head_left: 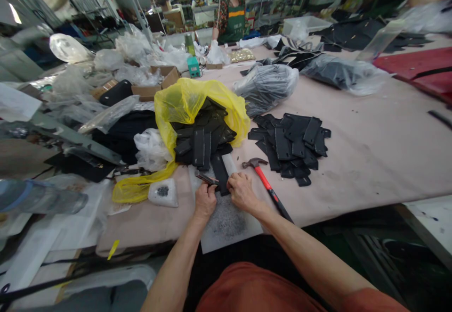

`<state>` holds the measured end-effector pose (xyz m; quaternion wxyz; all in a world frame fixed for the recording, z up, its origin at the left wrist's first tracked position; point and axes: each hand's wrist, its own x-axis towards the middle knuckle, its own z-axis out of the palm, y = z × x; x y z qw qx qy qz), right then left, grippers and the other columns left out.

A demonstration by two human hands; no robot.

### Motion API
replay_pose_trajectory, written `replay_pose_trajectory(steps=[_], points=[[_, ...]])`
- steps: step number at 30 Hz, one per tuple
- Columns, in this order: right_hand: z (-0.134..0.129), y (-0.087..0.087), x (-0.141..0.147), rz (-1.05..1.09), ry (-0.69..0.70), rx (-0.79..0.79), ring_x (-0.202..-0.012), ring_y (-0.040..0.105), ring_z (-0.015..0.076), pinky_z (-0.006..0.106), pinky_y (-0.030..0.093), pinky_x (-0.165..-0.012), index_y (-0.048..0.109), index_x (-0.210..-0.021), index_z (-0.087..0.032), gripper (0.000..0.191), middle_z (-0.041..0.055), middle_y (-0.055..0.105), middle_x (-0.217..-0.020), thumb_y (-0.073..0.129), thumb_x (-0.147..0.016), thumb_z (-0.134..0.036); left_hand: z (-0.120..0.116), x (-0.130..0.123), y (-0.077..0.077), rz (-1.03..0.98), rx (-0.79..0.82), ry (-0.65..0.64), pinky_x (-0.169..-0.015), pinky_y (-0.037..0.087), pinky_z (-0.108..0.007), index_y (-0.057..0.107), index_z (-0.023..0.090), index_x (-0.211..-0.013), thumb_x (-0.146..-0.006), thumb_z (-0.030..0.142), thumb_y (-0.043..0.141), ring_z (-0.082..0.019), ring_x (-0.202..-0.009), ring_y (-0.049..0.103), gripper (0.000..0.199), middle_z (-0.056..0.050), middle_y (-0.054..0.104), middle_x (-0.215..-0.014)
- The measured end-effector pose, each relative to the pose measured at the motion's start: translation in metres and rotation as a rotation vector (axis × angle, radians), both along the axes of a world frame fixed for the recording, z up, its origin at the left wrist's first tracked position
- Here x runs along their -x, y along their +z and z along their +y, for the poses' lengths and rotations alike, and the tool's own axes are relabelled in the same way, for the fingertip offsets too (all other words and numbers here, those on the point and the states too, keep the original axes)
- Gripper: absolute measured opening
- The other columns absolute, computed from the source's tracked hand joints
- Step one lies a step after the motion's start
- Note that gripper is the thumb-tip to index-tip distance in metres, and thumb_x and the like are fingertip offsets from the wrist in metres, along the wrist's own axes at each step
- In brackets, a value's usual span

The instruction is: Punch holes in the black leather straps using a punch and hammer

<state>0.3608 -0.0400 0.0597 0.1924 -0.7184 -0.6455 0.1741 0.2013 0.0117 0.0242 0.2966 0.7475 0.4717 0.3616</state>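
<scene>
In my left hand is a small dark metal tool, its exact kind unclear, gripped between thumb and fingers. The tool lies across the left edge of a flat black strip-shaped piece. Bent fingers of my right hand pinch that piece at its right edge. Under both hands is a pale board with dark specks and scuffs. A claw hammer with a red and black handle rests just right of my right hand.
A yellow plastic bag spills black pieces behind my hands. Another heap of black pieces lies to the right. A small white bag with dark bits sits at left. Wrapped bundles lie farther back, and a person stands across the table.
</scene>
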Motion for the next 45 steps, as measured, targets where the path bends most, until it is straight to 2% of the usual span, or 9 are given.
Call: replay_pose_trajectory(steps=[3,6,10,14,20,22,25,33,45], points=[[-0.010,-0.001,-0.001,0.160,-0.017,-0.065,-0.093,0.048,0.0204,0.035,0.032,-0.084,0.057,-0.081,-0.020,0.014,0.0037,0.060,-0.090,0.047,-0.080,-0.010,0.000,-0.001,-0.002,0.009,-0.025,-0.008,-0.084,0.054,-0.035,0.065,0.018,-0.097,-0.089,0.021,0.045,-0.023,-0.092,0.068,0.021,-0.009,0.072,-0.095],[-0.033,-0.002,-0.006,0.307,-0.032,-0.163,-0.093,0.051,0.0195,0.034,0.034,-0.087,0.054,-0.082,-0.021,0.012,0.0036,0.061,-0.090,0.045,-0.083,-0.013,-0.001,-0.001,-0.003,0.025,-0.020,-0.013,-0.085,0.054,-0.036,0.065,0.018,-0.096,-0.089,0.020,0.045,-0.023,-0.094,0.068,0.021,-0.009,0.072,-0.096],[-0.057,-0.004,-0.013,0.264,-0.088,-0.177,-0.092,0.052,0.0210,0.036,0.034,-0.088,0.056,-0.086,-0.021,0.013,0.0052,0.062,-0.091,0.046,-0.084,-0.014,-0.001,-0.001,-0.004,0.026,-0.002,0.000,-0.086,0.053,-0.037,0.065,0.018,-0.097,-0.088,0.022,0.047,-0.024,-0.095,0.068,0.020,-0.010,0.072,-0.097],[-0.045,0.000,-0.013,0.123,-0.102,-0.137,-0.100,0.051,0.0215,0.036,0.034,-0.089,0.062,-0.104,-0.022,0.021,0.0056,0.063,-0.104,0.051,-0.086,-0.018,0.000,0.000,-0.004,0.009,0.020,0.001,-0.087,0.053,-0.036,0.065,0.018,-0.098,-0.088,0.022,0.047,-0.023,-0.093,0.068,0.020,-0.008,0.072,-0.097],[-0.020,0.002,-0.008,-0.038,-0.059,-0.050,-0.110,0.046,0.0243,0.039,0.031,-0.091,0.065,-0.108,-0.025,0.025,0.0059,0.059,-0.116,0.060,-0.083,-0.024,0.000,-0.002,0.008,-0.075,0.077,0.027,-0.085,0.054,-0.034,0.067,0.018,-0.095,-0.088,0.026,0.051,-0.021,-0.091,0.068,0.019,-0.007,0.072,-0.094],[-0.021,-0.001,-0.008,-0.024,-0.066,-0.054,-0.109,0.046,0.0243,0.039,0.031,-0.091,0.064,-0.109,-0.026,0.027,0.0057,0.058,-0.118,0.062,-0.082,-0.024,-0.002,-0.006,0.013,-0.102,0.073,0.039,-0.086,0.053,-0.033,0.068,0.018,-0.095,-0.089,0.027,0.051,-0.020,-0.092,0.068,0.020,-0.006,0.072,-0.094],[-0.024,-0.005,-0.009,0.025,-0.086,-0.072,-0.108,0.046,0.0242,0.039,0.031,-0.091,0.065,-0.109,-0.027,0.028,0.0050,0.058,-0.118,0.063,-0.082,-0.024,-0.004,-0.013,0.015,-0.097,0.065,-0.030,-0.088,0.053,-0.033,0.068,0.018,-0.096,-0.089,0.027,0.050,-0.020,-0.094,0.067,0.021,-0.006,0.072,-0.096],[-0.025,-0.011,-0.014,0.156,-0.143,-0.063,-0.107,0.046,0.0237,0.039,0.030,-0.092,0.064,-0.110,-0.027,0.030,0.0039,0.057,-0.120,0.064,-0.081,-0.025,-0.009,-0.015,-0.001,-0.043,-0.027,-0.149,-0.092,0.053,-0.038,0.066,0.017,-0.099,-0.088,0.025,0.052,-0.021,-0.096,0.067,0.020,-0.008,0.073,-0.100],[-0.027,-0.015,-0.017,0.229,-0.162,-0.135,-0.107,0.045,0.0237,0.039,0.029,-0.092,0.064,-0.110,-0.026,0.031,0.0040,0.057,-0.119,0.063,-0.079,-0.021,-0.007,-0.022,-0.001,0.083,-0.190,-0.173,-0.088,0.055,-0.037,0.067,0.016,-0.099,-0.089,0.021,0.049,-0.021,-0.095,0.068,0.021,-0.008,0.073,-0.098]])
